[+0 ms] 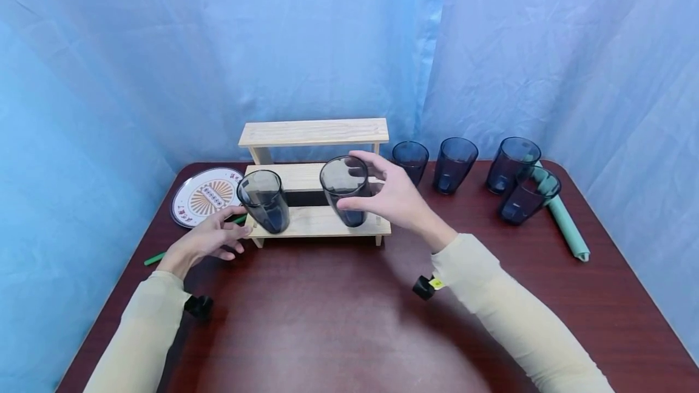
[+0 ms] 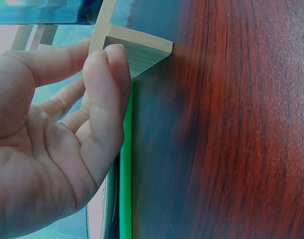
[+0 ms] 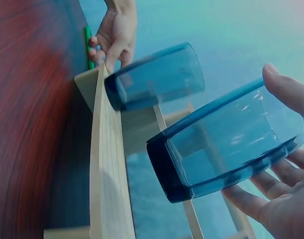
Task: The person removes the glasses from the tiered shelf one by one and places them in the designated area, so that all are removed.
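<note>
My right hand [image 1: 395, 198] holds a dark tinted glass tumbler [image 1: 344, 182] upright, thumb on one side and fingers on the other. In the right wrist view the base of this tumbler [image 3: 221, 142] is apart from the lowest board. A second tumbler [image 1: 264, 202] stands on the left part of the lowest step of the three-tier wooden rack [image 1: 314, 132]. At that step's left end my left hand [image 1: 210, 238] pinches the board edge between thumb and fingers, as the left wrist view shows near the rack's leg [image 2: 144, 47].
Behind my left hand lie a patterned plate [image 1: 182, 214] and a green stick [image 1: 155, 258]. Several more tumblers stand right of the rack, one tumbler [image 1: 455, 165] among them. A rolled green item [image 1: 570, 232] lies at the right. Blue curtains [image 1: 327, 35] enclose the dark red table [image 1: 327, 320].
</note>
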The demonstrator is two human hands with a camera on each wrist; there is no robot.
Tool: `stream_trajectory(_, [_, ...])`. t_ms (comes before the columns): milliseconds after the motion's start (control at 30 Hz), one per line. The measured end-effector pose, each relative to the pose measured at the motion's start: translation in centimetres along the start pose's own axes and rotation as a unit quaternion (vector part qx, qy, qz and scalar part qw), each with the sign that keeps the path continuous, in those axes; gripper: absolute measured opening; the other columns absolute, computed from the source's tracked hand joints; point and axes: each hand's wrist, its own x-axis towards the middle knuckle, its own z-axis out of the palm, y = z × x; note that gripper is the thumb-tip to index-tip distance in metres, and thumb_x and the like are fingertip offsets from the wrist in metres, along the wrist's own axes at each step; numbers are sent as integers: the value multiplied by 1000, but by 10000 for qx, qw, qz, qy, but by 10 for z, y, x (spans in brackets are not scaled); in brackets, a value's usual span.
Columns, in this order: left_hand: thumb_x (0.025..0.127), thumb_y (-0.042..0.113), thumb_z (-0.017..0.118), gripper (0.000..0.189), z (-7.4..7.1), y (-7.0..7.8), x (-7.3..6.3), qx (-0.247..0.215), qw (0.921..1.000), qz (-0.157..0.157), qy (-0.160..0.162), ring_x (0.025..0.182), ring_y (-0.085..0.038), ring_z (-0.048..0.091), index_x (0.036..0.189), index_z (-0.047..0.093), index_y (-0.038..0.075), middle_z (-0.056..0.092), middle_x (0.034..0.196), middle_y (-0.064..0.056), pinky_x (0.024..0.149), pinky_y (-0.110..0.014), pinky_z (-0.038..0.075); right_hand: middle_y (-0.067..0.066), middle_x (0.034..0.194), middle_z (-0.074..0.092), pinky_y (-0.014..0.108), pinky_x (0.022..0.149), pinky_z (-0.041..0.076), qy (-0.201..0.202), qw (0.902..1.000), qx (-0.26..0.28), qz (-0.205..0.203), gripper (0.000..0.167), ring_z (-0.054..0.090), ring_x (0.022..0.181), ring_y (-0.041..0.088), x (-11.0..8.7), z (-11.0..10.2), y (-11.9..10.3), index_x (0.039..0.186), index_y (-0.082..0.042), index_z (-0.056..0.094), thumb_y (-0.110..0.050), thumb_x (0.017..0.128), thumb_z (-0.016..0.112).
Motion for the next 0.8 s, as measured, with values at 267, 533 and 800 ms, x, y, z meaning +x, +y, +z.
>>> stream_trajectory(267, [100,25,67,76,-2,1,-3,-24,10000,41,23,79,-21,67,158,21,8,64,116,-20,61,-34,59,-8,137,60,36,96,53,278,9995,-40,155,81,63,120,16,-20,-36,8,145,-28,53,-32,75,93])
stream_trajectory(533, [100,26,68,77,-1,0,-4,-12,10000,22,49,80,-21,67,158,21,9,64,119,-21,61,-34,59,-2,139,60,40,102,49,780,9963,-225,266,78,59,126,17,-40,-70,23,147,-24,52,-24,79,91])
stream_trajectory(800, [100,24,68,76,-1,0,-4,-47,10000,29,44,79,-21,67,159,21,9,66,112,-14,61,-33,59,1,142,58,24,98,49,1305,9885,-480,591,82,58,126,19,-63,-102,42,150,-20,46,-20,81,89])
